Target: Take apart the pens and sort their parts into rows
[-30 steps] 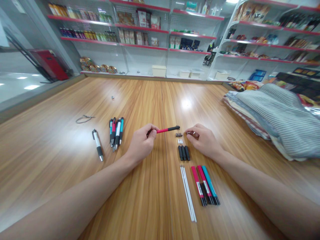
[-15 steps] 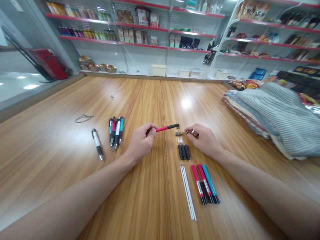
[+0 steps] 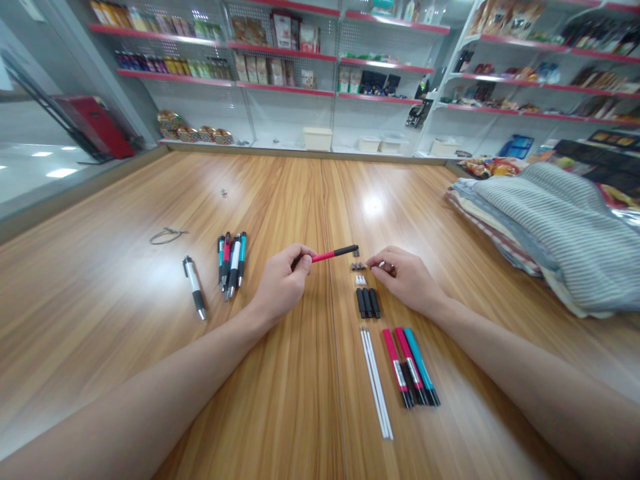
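Observation:
My left hand (image 3: 281, 280) is closed round a red pen barrel with a black grip (image 3: 334, 254), held level and pointing right. My right hand (image 3: 404, 277) is pinched on a small metal part (image 3: 383, 265), just right of the barrel's tip. Between the hands lie tiny metal tips (image 3: 357, 266), small white pieces (image 3: 361, 280) and three black caps (image 3: 367, 303). Nearer to me lie white refills (image 3: 377, 383) and three red and teal barrels (image 3: 411, 367).
A bunch of assembled pens (image 3: 231, 265) and a single white pen (image 3: 195, 287) lie left on the wooden table (image 3: 150, 320). A rubber band (image 3: 167, 235) lies farther left. Folded striped cloth (image 3: 555, 230) is piled at the right. Store shelves (image 3: 285, 73) stand behind.
Both hands have risen slightly and drawn closer together; the right hand's pinch has moved left toward the barrel's tip. The parts on the table have not moved.

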Motion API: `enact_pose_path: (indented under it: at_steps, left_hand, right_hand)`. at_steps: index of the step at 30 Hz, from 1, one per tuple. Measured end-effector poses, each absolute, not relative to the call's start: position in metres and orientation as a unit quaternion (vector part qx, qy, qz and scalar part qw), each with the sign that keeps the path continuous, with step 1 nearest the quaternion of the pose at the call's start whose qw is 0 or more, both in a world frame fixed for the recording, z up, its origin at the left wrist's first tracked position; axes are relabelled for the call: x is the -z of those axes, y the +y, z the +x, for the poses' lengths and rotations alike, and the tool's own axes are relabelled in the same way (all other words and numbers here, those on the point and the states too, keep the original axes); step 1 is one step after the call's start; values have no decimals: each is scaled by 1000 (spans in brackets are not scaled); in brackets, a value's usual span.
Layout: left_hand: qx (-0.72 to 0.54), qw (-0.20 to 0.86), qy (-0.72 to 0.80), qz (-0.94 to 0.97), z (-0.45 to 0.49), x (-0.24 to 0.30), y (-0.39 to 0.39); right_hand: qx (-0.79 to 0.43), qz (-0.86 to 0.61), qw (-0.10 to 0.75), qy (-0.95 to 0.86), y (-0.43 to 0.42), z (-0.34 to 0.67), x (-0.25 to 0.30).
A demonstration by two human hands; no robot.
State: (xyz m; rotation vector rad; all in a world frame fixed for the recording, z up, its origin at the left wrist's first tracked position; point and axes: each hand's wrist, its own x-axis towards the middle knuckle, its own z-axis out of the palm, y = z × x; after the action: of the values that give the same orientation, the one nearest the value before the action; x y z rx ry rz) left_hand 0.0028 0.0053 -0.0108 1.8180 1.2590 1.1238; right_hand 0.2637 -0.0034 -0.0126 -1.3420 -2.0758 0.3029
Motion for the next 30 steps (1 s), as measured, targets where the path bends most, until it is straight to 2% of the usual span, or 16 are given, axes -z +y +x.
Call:
enact_pose_path:
  at_steps: [30]
  left_hand:
    - [-432,361,477,675,4,11,5]
  right_hand:
    - [-123,-503,322,-793,-3,258,9]
